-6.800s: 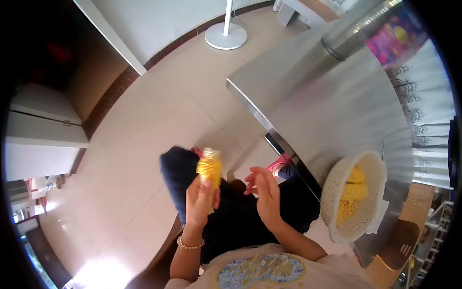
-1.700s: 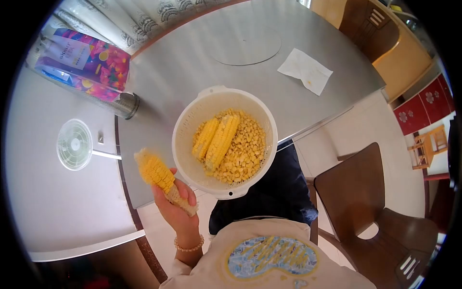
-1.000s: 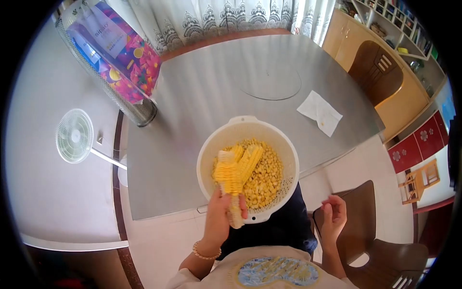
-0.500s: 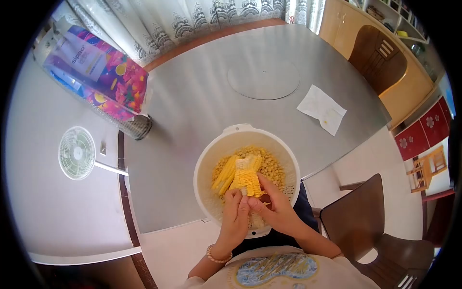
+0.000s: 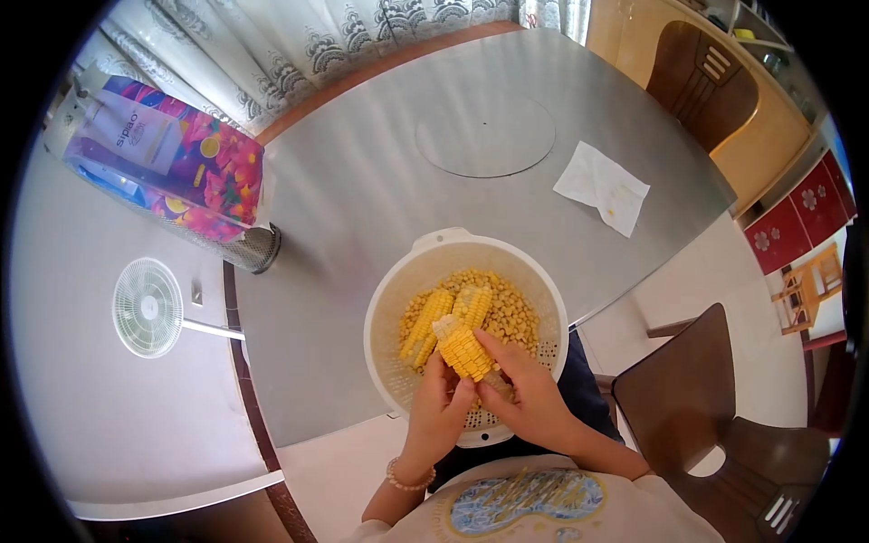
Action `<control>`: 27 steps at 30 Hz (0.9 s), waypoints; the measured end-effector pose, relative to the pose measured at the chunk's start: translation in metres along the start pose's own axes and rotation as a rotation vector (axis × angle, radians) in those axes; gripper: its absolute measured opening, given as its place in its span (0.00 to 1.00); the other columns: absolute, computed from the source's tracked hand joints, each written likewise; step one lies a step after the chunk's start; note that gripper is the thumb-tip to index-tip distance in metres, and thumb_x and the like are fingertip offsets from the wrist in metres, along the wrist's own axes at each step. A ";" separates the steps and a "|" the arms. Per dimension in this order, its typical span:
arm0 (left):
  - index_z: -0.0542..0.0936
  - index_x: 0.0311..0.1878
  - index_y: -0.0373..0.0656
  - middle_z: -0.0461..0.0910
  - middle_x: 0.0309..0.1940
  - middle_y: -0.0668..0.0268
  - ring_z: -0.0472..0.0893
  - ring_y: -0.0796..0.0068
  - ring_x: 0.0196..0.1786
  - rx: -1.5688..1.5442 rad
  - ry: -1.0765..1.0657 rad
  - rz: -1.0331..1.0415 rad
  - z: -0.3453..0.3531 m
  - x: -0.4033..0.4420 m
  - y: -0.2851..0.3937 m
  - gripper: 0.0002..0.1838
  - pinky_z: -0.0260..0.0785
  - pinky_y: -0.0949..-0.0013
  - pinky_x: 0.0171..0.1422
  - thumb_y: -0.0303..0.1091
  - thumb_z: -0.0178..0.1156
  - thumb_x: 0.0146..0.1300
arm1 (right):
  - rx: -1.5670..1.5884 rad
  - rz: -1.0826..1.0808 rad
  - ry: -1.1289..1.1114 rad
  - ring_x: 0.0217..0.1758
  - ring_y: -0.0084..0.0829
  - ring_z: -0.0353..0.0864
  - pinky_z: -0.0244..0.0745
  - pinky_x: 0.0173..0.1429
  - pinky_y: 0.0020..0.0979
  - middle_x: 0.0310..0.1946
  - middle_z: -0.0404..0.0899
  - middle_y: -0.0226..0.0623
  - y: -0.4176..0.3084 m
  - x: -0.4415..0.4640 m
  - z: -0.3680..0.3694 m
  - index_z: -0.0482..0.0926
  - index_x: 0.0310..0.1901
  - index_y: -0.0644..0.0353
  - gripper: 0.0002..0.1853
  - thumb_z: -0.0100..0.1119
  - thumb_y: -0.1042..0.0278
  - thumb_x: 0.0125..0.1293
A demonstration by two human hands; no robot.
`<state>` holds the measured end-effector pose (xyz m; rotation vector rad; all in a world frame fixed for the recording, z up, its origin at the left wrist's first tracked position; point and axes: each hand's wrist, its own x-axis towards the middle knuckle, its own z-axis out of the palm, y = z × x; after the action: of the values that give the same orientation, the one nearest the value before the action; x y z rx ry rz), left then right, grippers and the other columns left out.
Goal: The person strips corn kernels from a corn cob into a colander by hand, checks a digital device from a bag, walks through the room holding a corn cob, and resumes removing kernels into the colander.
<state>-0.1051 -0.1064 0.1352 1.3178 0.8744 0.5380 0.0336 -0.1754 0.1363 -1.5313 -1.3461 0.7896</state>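
Both of my hands hold one corn cob [image 5: 463, 350] over the near side of a white perforated basket [image 5: 384, 284]. My left hand [image 5: 437, 409] wears a bead bracelet and grips the cob's lower left side. On the right side, my right hand [image 5: 528, 395] has its fingers and thumb against the same cob. The cob's upper part bears yellow kernels, and its lower end is bare. Two more cobs [image 5: 425, 331] lie in the basket on a bed of loose kernels [image 5: 514, 319].
The basket is at the near edge of a grey table [image 5: 344, 208]. A crumpled white tissue [image 5: 603, 188] lies at right. A mesh holder [image 5: 260, 249] with a colourful package [image 5: 172, 154] is at left. Brown chairs [image 5: 683, 389] and a white fan [image 5: 148, 308] stand beyond.
My left hand has brought the cob from left of the basket to over it. My right hand has come in and closed on the same cob, which now tilts more to the left.
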 end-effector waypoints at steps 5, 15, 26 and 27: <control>0.65 0.58 0.34 0.74 0.44 0.61 0.74 0.79 0.41 0.133 0.031 -0.007 -0.002 0.008 -0.008 0.19 0.69 0.74 0.44 0.23 0.42 0.64 | 0.112 0.083 0.003 0.54 0.50 0.72 0.68 0.57 0.38 0.52 0.69 0.58 0.000 -0.003 0.001 0.57 0.65 0.68 0.32 0.55 0.68 0.62; 0.69 0.53 0.34 0.75 0.36 0.65 0.73 0.82 0.35 -0.001 0.034 -0.001 0.005 0.006 0.004 0.14 0.70 0.75 0.40 0.32 0.48 0.70 | 0.022 -0.001 0.068 0.55 0.51 0.71 0.67 0.57 0.39 0.54 0.68 0.57 0.005 -0.002 0.005 0.56 0.66 0.69 0.32 0.53 0.66 0.63; 0.72 0.44 0.31 0.79 0.31 0.61 0.79 0.73 0.35 0.299 0.084 -0.029 -0.010 0.003 -0.010 0.10 0.70 0.70 0.40 0.27 0.49 0.63 | 0.060 0.097 -0.022 0.55 0.51 0.72 0.68 0.57 0.39 0.54 0.69 0.58 0.005 -0.008 0.011 0.56 0.66 0.68 0.32 0.53 0.66 0.63; 0.73 0.43 0.31 0.79 0.29 0.62 0.79 0.70 0.34 0.400 0.141 0.009 -0.010 0.003 -0.014 0.10 0.70 0.69 0.40 0.27 0.48 0.63 | 0.155 0.165 -0.032 0.57 0.51 0.71 0.68 0.58 0.38 0.55 0.68 0.59 0.004 -0.008 0.011 0.56 0.66 0.68 0.32 0.53 0.67 0.63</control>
<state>-0.1132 -0.1005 0.1206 1.6604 1.1333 0.4820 0.0235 -0.1811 0.1278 -1.5255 -1.1630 1.0010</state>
